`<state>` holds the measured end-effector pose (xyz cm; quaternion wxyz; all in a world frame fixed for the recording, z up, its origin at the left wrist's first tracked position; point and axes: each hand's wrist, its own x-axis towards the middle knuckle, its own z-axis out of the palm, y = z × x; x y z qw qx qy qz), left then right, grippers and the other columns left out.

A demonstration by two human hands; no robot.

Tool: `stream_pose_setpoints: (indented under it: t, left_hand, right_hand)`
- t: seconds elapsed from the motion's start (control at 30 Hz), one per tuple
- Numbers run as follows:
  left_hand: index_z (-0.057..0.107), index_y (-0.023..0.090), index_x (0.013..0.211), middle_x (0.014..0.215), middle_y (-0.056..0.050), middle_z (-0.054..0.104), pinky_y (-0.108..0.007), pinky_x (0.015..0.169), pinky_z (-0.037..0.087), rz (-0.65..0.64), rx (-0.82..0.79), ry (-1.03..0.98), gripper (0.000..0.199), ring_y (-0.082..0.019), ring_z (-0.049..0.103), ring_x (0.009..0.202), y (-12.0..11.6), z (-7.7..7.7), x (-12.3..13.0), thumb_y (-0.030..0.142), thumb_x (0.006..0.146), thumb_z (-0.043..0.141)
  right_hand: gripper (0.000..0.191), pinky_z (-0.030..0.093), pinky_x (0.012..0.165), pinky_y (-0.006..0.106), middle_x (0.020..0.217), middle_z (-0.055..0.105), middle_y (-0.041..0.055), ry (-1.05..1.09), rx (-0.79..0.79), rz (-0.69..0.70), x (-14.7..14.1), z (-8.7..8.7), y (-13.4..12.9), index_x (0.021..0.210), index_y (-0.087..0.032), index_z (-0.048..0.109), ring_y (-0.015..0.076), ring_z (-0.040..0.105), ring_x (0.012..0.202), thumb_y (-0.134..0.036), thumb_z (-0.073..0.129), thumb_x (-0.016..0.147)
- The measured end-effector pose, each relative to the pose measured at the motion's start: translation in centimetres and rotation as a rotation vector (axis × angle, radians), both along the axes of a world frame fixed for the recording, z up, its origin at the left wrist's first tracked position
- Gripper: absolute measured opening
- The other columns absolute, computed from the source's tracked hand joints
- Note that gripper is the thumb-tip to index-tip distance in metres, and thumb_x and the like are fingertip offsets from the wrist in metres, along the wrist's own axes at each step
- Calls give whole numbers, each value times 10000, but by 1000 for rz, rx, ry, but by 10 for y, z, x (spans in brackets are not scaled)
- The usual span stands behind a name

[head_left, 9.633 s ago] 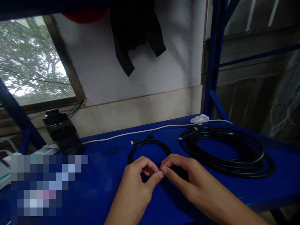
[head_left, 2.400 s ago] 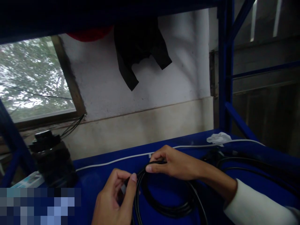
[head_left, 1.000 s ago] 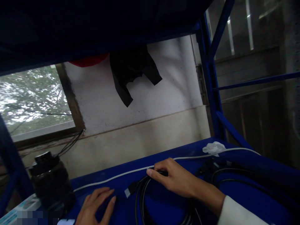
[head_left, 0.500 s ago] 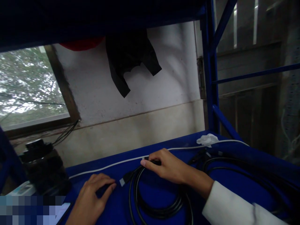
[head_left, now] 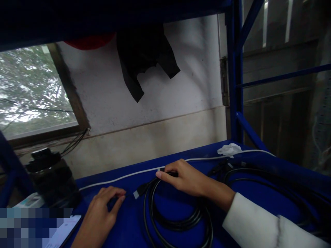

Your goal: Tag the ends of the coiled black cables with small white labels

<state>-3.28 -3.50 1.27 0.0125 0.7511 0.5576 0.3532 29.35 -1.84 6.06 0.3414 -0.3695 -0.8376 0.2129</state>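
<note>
Left hand [head_left: 99, 210]: palm down over the surface, thumb and forefinger tips drawn nearly together, narrow gap; could not tell whether anything thin and dark was pinched between them. Right hand [head_left: 181, 179]: closed on the far side of a coiled black cable [head_left: 186, 224], thumb along the near side; a pale sleeve [head_left: 256, 220] covered that forearm. The coil lay centre, its near edge running to the bottom of the view. One plug [head_left: 136, 194] with a bright metal tip pointed left, between the two hands, just beside the left fingertips.

Surface: blue tabletop [head_left: 121, 237], slightly glossy. A white cord [head_left: 129, 175] ran along its far edge, with a crumpled white piece [head_left: 229, 149] touching it at far right. A second black cable [head_left: 258, 171] lay looped at right. At left: a dark bottle [head_left: 54, 179] and, nearer, a phone [head_left: 64, 230], partly under a pixelated patch.

Room: dim. Blue uprights [head_left: 234, 86] framed a pale wall [head_left: 201, 86]; a black garment [head_left: 144, 51] hung there, a red object [head_left: 90, 42] to its left. Trees showed through the far-left window [head_left: 36, 93].

Writing: screen lit, marks too small to read.
</note>
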Motion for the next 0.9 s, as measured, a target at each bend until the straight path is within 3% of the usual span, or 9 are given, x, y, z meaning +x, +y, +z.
stream_pose_setpoints:
  t: [0.5, 0.73, 0.9]
  left_hand:
    - [729, 252, 938, 969, -78, 768, -475, 873, 584, 10, 64, 9, 329, -317, 731, 953, -10, 11, 9, 454, 977, 473]
    - [660, 252, 970, 996, -79, 747, -527, 914, 524, 43, 25, -29, 322, -342, 702, 979, -13, 8, 6, 515, 990, 475]
    - [659, 256, 1028, 991, -70, 745, -535, 942, 491, 91, 102, -52, 326, -344, 693, 979, -15, 9, 5, 521, 993, 472]
  right_hand:
    - [614, 228, 526, 306, 591, 441, -53, -7, 13, 15, 0, -3, 2, 659, -183, 539, 97, 372, 531, -661, 493, 1040]
    - [604, 250, 518, 298, 599, 464, -51, -13, -1, 22, 1, -3, 2, 667, -185, 540, 96, 394, 530, -652, 487, 1046]
    - [602, 251, 516, 296, 594, 469, -51, -18, 25, 11, 2, -3, 1, 666, -181, 546, 94, 405, 528, -643, 495, 1049]
